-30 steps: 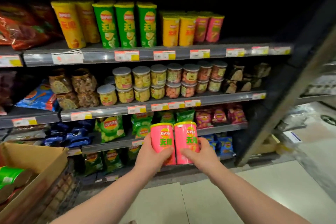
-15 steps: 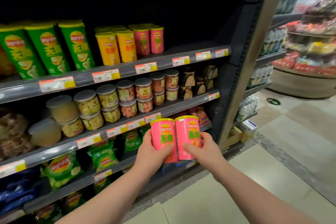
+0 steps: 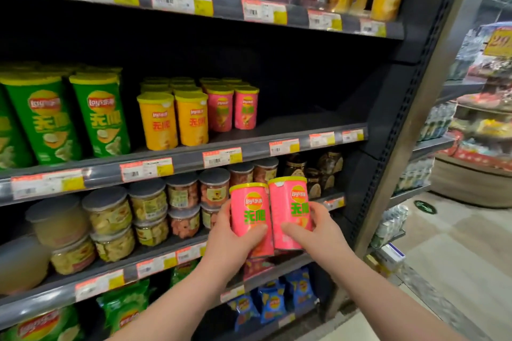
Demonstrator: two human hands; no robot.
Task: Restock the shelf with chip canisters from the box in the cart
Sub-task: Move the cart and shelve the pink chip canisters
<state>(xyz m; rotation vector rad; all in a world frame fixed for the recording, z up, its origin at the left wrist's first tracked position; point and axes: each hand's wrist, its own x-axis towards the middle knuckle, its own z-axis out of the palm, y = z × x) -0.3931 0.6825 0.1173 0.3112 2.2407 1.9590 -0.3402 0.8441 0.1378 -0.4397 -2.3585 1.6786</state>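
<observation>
- Left pink canister (image 3: 249,216): gripped by curled left hand (image 3: 231,241).
- Right pink canister (image 3: 286,210): gripped by curled right hand (image 3: 318,232).
- Step: carriage; a lift onto shelf (image 3: 304,124) beside pink row (image 3: 221,109) is judged needed.

The left canister (image 3: 249,202) touches the right canister (image 3: 285,202) — both before the jars (image 3: 182,192).
</observation>
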